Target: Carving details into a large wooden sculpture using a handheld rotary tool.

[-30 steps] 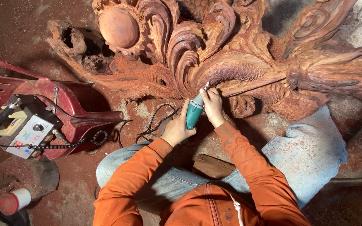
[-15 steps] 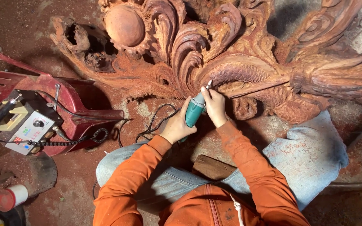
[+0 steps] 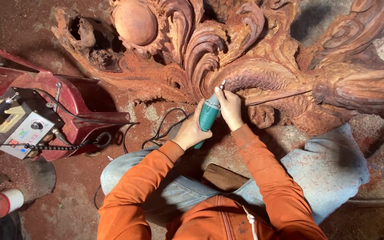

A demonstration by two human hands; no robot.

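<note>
Both hands are on a teal rotary carving tool (image 3: 210, 116) just above the middle of the frame. The left hand (image 3: 193, 131) has its fingers wrapped shut around the lower body of the tool, and the right hand (image 3: 229, 108) pinches the nose end with fingers closed on it, like holding a fat pen. The bit touches the big reddish wood carving (image 3: 254, 75) that fills the top of the frame, right at the scaled band where the swirls meet.

If you ask me, the way to do this bit well is exactly that 2-handed hold: back hand takes the weight, front hand steers. Keep the bit at a shallow angle, follow the run of the scales, and use light passes rather than digging in. I'd also watch the black cable (image 3: 163, 129) looping at left centre so it doesn't drag the tool.

At far left a grey control box (image 3: 21, 129) sits on a red plastic chair (image 3: 74, 95), with a red-capped roll (image 3: 4, 203) in the lower left corner.

Compared with 0.5 s ago, hardly anything differs: same grip, same contact spot, and the view has only drifted a touch.
</note>
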